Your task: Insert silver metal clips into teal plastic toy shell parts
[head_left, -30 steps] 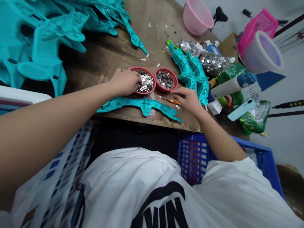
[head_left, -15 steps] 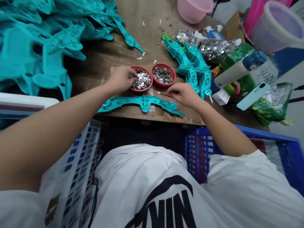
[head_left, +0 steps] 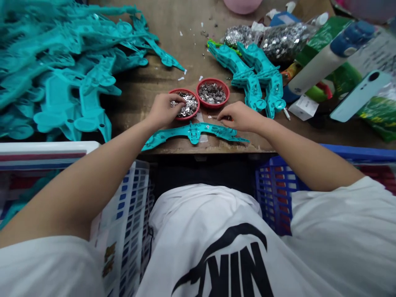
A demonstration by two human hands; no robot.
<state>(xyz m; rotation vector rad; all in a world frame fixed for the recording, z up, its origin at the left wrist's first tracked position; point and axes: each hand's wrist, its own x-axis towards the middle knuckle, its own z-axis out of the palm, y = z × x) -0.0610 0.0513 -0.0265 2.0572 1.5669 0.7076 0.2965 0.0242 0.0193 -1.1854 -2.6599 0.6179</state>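
Note:
My left hand [head_left: 163, 110] rests on the near rim of a small red basket [head_left: 194, 108] full of shiny metal bits, fingers curled and pinching into the pile. A second red basket [head_left: 213, 92] of darker metal bits stands just right of it. My right hand [head_left: 238, 116] is closed on a small screwdriver [head_left: 214, 118] whose thin tip pokes out to the left. Below both hands a long teal plastic part [head_left: 192, 132] lies flat near the table's front edge.
A big heap of teal plastic parts [head_left: 62, 74] fills the left of the wooden table [head_left: 173, 37]. More teal parts [head_left: 256, 76], bags of metal bits [head_left: 278, 39], a white bottle [head_left: 321, 62] and a light blue phone [head_left: 359, 101] crowd the right. A blue crate [head_left: 278, 185] and white crate [head_left: 130, 206] flank my lap.
The view has tilted down and toward the table. My right hand closed over the screwdriver, hiding its orange handle. My left hand stayed at the left basket.

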